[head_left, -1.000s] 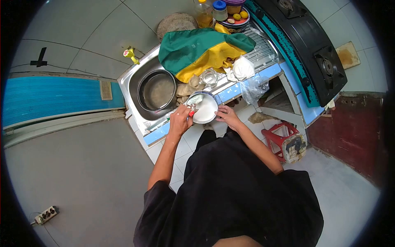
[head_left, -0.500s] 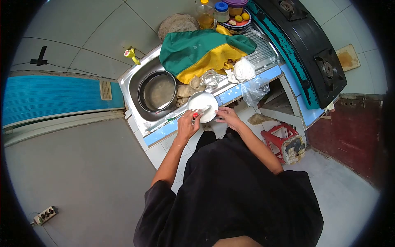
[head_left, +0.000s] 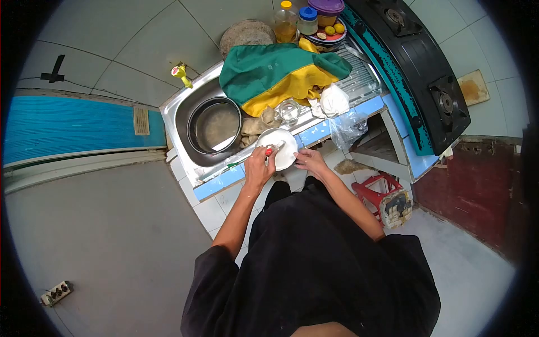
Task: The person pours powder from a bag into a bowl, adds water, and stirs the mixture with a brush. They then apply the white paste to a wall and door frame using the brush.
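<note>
A white bowl with white contents is held at the front edge of the sink counter. My left hand is closed round a small red-handled utensil, whose pale end reaches into the bowl; its exact kind is too small to tell. On the bowl's right side, my right hand grips the rim with its fingertips. Just behind the bowl lie brownish lumpy items and a clear glass jar.
The steel sink holds a dark round pan. A green and yellow cloth covers part of the drainboard. A plastic bag hangs over the counter edge. The stove stands right, a red stool below.
The view has shifted slightly. The red-handled utensil has moved a little within the bowl, while my right hand keeps its hold on the rim.
</note>
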Tool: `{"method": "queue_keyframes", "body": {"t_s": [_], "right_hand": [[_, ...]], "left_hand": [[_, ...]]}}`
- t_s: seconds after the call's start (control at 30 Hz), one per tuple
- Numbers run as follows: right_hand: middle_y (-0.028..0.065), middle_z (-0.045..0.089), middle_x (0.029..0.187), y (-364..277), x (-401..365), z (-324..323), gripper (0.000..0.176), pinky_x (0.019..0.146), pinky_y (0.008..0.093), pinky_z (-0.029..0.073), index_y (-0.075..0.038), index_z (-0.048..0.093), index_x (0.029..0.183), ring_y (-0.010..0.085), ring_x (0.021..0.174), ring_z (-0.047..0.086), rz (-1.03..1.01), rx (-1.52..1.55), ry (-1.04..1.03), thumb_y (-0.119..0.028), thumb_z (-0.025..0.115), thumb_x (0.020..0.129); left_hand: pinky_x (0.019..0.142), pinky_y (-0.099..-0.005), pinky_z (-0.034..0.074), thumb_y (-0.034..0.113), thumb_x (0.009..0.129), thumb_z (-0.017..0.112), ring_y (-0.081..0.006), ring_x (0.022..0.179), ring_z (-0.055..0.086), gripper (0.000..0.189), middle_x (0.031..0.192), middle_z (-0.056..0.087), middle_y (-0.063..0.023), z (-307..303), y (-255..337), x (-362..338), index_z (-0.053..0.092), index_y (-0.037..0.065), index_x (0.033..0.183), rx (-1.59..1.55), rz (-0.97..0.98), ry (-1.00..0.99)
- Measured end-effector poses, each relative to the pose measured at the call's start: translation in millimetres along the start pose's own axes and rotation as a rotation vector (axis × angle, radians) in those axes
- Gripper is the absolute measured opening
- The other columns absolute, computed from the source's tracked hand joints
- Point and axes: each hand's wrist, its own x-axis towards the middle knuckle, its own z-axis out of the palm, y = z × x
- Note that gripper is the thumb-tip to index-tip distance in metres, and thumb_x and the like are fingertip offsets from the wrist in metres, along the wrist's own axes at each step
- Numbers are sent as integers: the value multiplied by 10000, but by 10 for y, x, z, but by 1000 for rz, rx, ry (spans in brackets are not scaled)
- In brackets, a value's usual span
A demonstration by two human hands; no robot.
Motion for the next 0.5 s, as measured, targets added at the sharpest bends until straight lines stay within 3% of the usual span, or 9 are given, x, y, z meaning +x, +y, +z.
{"method": "queue_keyframes", "body": {"t_s": [0.2,0.27,0.3,0.37,0.5], "right_hand": [[162,612,1067,-92,-50,25,488,723,332,556,80,547,1148,203,935,609,-42,-77,91,-229,735,821],[153,597,1052,-128,42,-18,528,759,347,530,51,524,1178,210,923,611,-332,-450,286,-198,762,778],[153,597,1052,-200,86,-30,528,759,347,530,51,524,1178,210,923,611,-331,-455,285,-198,762,778],[165,537,1095,-416,207,-31,639,844,351,492,17,471,1237,272,994,577,-670,-738,408,-152,788,708],[177,473,1154,-788,521,-46,792,929,370,444,-48,409,1323,334,1082,509,-877,-758,319,-119,811,645]], "left_hand": [[601,-384,481,73,790,641,-329,668,604,103,767,625,-139,1,-39,39,655,26,881,95,7,111],[590,-382,479,75,789,645,-324,648,599,99,752,620,-137,7,-28,14,654,27,875,120,-7,119],[581,-380,478,74,787,647,-316,644,601,97,751,620,-138,24,-8,-2,655,26,872,83,-9,121],[572,-378,477,73,785,649,-309,640,604,96,750,621,-139,44,25,-17,655,26,868,48,-17,126],[590,-403,468,112,806,641,-320,700,605,117,750,610,-146,27,24,4,639,7,858,7,-122,104]]}}
